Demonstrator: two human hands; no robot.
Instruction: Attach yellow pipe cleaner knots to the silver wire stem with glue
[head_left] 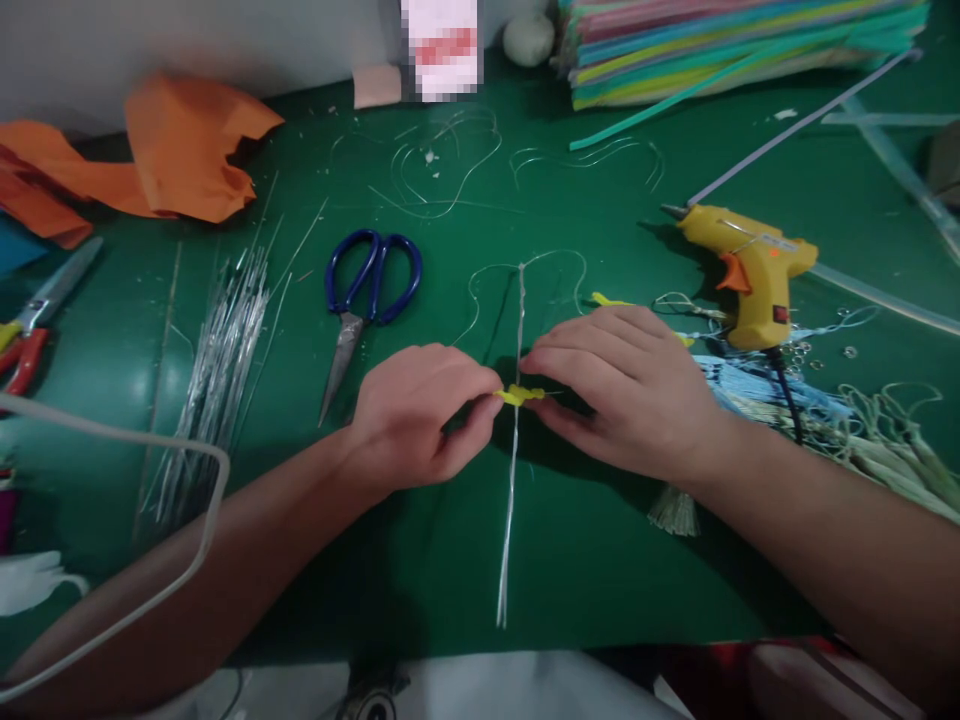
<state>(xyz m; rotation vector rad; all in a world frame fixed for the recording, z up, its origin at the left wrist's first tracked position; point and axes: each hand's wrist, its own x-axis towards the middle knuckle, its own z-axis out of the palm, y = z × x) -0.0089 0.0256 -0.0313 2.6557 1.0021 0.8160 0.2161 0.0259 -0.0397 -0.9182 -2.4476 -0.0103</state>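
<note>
My left hand (427, 410) pinches the left end of a small, wavy yellow piece (519, 396) between thumb and fingers. The thumb and fingers of my right hand (626, 390) close on its right end; a thin strand sticks out there. A long silvery wire stem (510, 500) runs upright in view across the yellow piece, between both hands. Its upper part looks twisted, and two thin curling threads spread from the top. Where the yellow piece meets the stem, I cannot tell whether it wraps around it. Blue-handled scissors (367, 290) lie to the left of the stem.
A bundle of silvery wires (225, 370) lies at left, near red-handled shears (34, 330) and orange fabric (180, 150). A yellow glue gun (750, 260) stands at right beside blue tassels (780, 385). Colourful fuzzy stems (735, 50) are stacked behind. A pale tube (214, 490) crosses my left forearm.
</note>
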